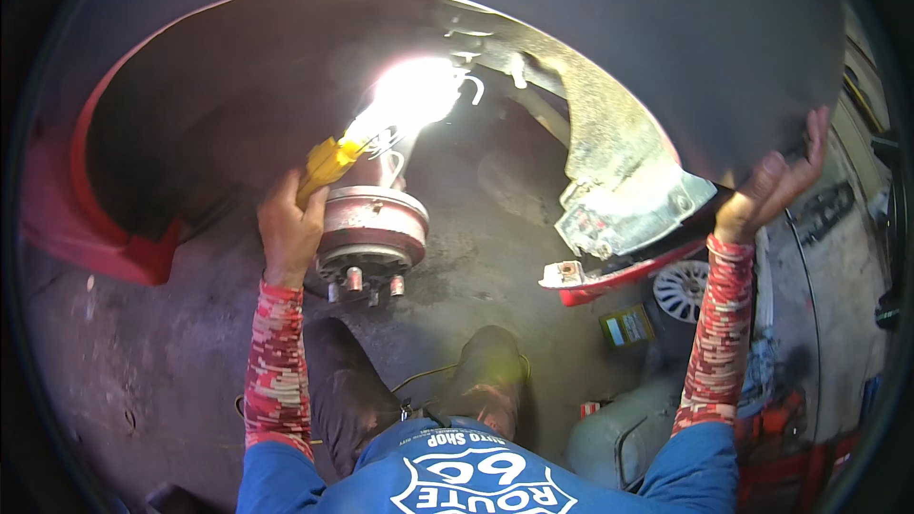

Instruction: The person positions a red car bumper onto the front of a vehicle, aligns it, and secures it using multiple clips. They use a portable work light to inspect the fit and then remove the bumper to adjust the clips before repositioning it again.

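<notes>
My left hand [289,236] is wrapped round the yellow handle of a lit work light [330,163], raised inside a car's wheel arch. The lamp's glare washes out its upper part and what lies behind it. Just right of that hand is a rusty brake drum [373,225] with bare wheel studs pointing down at me. Over on the right, my right hand [773,188] lies open against the lower edge of the dark fender [709,57], fingers stretched upward. Between the hands hangs a dirty, pale, bent panel [624,214] at the arch's right end.
A red bumper corner [114,228] juts out at the left. At the right, a red trim strip [633,276] hangs low above a yellow-and-dark box [626,326] and a silver wheel cover [682,290]. A grey rounded container [619,443] stands beside my knee. A thin yellow cord [424,376] crosses behind my legs.
</notes>
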### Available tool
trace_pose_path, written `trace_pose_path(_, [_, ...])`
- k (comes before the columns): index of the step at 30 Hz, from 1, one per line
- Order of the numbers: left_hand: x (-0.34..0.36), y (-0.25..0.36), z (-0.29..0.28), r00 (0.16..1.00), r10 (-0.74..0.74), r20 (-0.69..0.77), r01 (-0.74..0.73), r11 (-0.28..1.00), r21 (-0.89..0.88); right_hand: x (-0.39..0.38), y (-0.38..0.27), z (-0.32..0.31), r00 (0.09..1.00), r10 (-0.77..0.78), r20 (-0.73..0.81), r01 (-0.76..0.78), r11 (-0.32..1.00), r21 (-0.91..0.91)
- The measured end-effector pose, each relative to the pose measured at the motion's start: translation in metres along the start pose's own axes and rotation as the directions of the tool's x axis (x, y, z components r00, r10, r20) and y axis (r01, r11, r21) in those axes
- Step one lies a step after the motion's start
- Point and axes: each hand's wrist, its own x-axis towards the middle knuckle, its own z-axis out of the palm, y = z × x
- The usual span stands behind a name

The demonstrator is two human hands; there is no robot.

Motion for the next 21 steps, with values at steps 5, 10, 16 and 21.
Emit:
trace_pose_path(5, [-0.004, 0.0, 0.008, 0.999, -0.016, 0.043, 0.01, 0.99, 0.14, 0.001, -0.004, 0.0, 1.0, -0.003, 0.023, 0.003, 1.0, -0.005])
trace_pose_path(10, [-0.012, -0.012, 0.015, 0.996, 0.086, 0.012, -0.086, 0.969, 0.232, 0.001, -0.006, 0.004, 0.999, 0.045, 0.01, -0.046, 0.998, 0.047])
trace_pose_path(16, [-0.013, -0.026, 0.017, 0.981, 0.196, 0.0, -0.188, 0.941, 0.28, 0.0, -0.007, 0.004, 0.998, 0.062, 0.027, -0.063, 0.997, 0.041])
trace_pose_path(21, [-0.012, -0.037, 0.011, 0.965, 0.262, -0.01, -0.245, 0.916, 0.318, -0.001, -0.008, 0.006, 0.999, 0.045, 0.008, -0.045, 0.998, 0.042])
